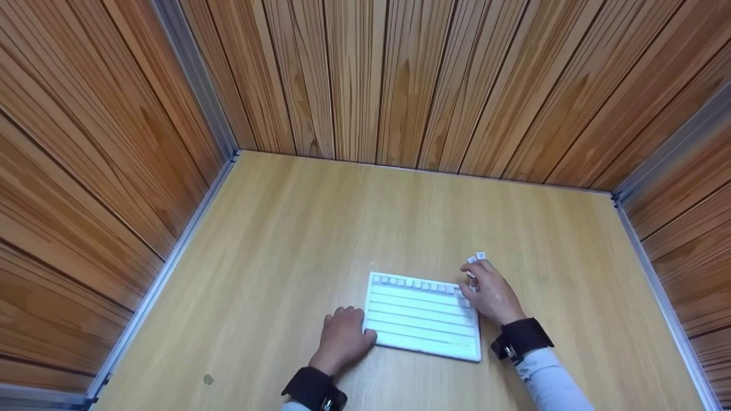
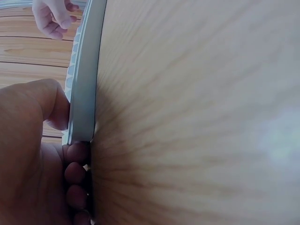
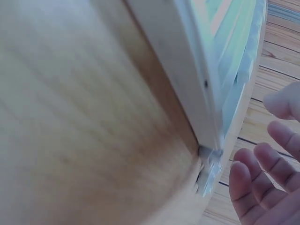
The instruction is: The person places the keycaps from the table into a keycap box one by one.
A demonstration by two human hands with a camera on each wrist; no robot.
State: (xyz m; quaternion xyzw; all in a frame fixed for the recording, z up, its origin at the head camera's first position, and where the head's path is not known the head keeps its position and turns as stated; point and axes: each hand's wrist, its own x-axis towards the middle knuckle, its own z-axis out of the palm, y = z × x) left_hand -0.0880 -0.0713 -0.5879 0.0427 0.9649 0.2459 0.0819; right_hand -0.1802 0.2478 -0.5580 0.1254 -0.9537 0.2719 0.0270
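Note:
A white slotted tray (image 1: 422, 325) lies on the wooden table, crossed by several ridges. Small white square pieces (image 1: 408, 282) line its far row. My left hand (image 1: 345, 337) holds the tray's near left corner; in the left wrist view its thumb (image 2: 57, 105) lies at the upper edge and its fingertips (image 2: 76, 173) against the side. Over the tray's far right corner is my right hand (image 1: 494, 294), its fingers (image 3: 269, 171) loosely bent and nothing visible between them. Loose white pieces (image 1: 481, 256) lie on the table just beyond these fingers, partly hidden by them.
Wood-plank walls (image 1: 354, 80) enclose the table (image 1: 320, 228) at the back and on both sides, with grey metal strips (image 1: 188, 234) along the side edges. A small dark round spot (image 1: 208, 379) marks the table at the near left.

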